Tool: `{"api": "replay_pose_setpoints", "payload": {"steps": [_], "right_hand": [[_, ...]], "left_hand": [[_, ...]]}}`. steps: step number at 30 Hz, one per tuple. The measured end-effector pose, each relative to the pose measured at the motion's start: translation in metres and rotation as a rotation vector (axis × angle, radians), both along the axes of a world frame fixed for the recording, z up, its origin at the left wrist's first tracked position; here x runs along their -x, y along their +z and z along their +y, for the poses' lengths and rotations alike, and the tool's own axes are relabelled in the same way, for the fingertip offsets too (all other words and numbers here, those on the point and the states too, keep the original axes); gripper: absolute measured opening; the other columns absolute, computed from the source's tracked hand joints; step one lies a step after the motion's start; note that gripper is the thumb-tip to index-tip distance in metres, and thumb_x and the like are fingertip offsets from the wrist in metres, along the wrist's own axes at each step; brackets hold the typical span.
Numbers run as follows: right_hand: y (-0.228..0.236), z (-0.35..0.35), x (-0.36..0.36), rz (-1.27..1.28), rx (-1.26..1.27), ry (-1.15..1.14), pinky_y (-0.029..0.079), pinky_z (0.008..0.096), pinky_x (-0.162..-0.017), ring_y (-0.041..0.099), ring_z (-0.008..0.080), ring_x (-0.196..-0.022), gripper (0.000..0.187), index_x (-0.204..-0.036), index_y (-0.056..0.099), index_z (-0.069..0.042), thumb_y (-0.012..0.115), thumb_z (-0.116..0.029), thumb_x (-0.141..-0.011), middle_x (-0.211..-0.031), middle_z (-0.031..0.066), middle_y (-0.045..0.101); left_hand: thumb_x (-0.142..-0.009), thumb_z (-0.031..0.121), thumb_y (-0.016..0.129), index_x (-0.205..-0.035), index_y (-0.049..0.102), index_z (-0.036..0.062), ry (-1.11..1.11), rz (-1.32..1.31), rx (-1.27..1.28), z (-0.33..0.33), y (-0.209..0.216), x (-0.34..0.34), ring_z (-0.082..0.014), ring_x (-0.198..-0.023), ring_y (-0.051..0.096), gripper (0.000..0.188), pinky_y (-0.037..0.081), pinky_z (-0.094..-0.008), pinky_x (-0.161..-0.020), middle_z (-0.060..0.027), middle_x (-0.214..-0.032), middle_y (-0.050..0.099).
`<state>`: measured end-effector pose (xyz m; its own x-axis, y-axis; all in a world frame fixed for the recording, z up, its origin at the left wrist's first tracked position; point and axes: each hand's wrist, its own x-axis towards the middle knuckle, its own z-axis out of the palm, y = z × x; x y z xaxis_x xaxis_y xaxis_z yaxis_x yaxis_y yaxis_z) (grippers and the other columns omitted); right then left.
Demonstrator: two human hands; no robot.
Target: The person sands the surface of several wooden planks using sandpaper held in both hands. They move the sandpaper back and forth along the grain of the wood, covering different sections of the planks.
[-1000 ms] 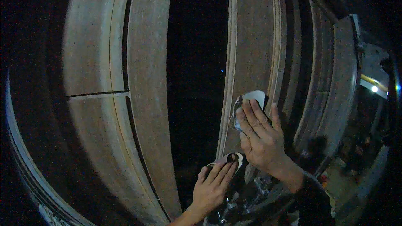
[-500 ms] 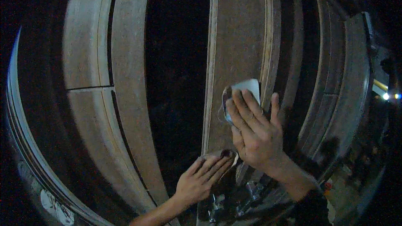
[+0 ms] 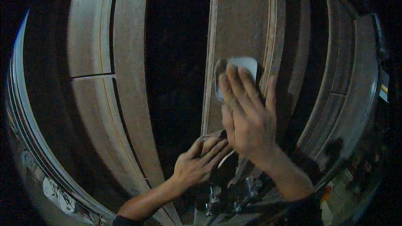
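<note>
My right hand (image 3: 250,119) lies flat with its fingers stretched out on a pale rounded sheet (image 3: 248,63), perhaps sandpaper. Under them is a long brown wood-like board (image 3: 240,21) with raised light edges. A darker flap shows at the sheet's left side, beside the fingertips. Lower and to the left, my left hand (image 3: 196,166) has straight fingers, close together, over the near part of the same board. A thin curved pale edge (image 3: 226,158) shows beside its fingertips; most of that piece is hidden. Both hands look slightly blurred.
More long boards (image 3: 130,37) run alongside to the left, with dark gaps between. Others (image 3: 341,71) stand to the right. Two shiny metal fittings (image 3: 214,194) are close below my hands. A pale bundle (image 3: 58,192) lies at the far lower left. The light is dim.
My right hand has slid forward and slightly left along the board, and the pale sheet moved with it. My left hand has also shifted a little forward.
</note>
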<state>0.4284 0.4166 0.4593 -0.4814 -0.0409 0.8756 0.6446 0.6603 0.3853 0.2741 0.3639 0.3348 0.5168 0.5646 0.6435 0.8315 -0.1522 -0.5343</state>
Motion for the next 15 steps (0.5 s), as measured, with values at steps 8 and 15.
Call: {"api": "replay_pose_setpoints", "payload": {"steps": [8, 15], "right_hand": [[0.006, -0.004, 0.002, 0.073, 0.042, -0.018, 0.011, 0.0596, -0.115, 0.042, 0.0313, -0.136, 0.049, -0.138, 0.049, 0.000, 0.049, -0.017, -0.093, -0.146, 0.0159, 0.046], [0.031, 0.007, 0.014, 0.143, -0.090, 0.014, 0.014, 0.0585, -0.115, 0.042, 0.0314, -0.136, 0.048, -0.138, 0.049, 0.000, 0.049, -0.017, -0.093, -0.146, 0.0162, 0.046]], "left_hand": [[-0.076, 0.027, 0.056, -0.150, 0.034, 0.0102, -0.127, -0.086, -0.007, 0.003, -0.010, -0.007, -0.0233, -0.138, 0.038, 0.079, 0.024, -0.0417, -0.117, -0.0080, -0.151, 0.040], [-0.073, 0.029, 0.060, -0.134, 0.053, 0.0071, -0.130, -0.169, -0.064, 0.022, 0.031, -0.006, -0.0295, -0.139, 0.036, 0.065, 0.021, -0.0448, -0.120, -0.0128, -0.144, 0.047]]}}
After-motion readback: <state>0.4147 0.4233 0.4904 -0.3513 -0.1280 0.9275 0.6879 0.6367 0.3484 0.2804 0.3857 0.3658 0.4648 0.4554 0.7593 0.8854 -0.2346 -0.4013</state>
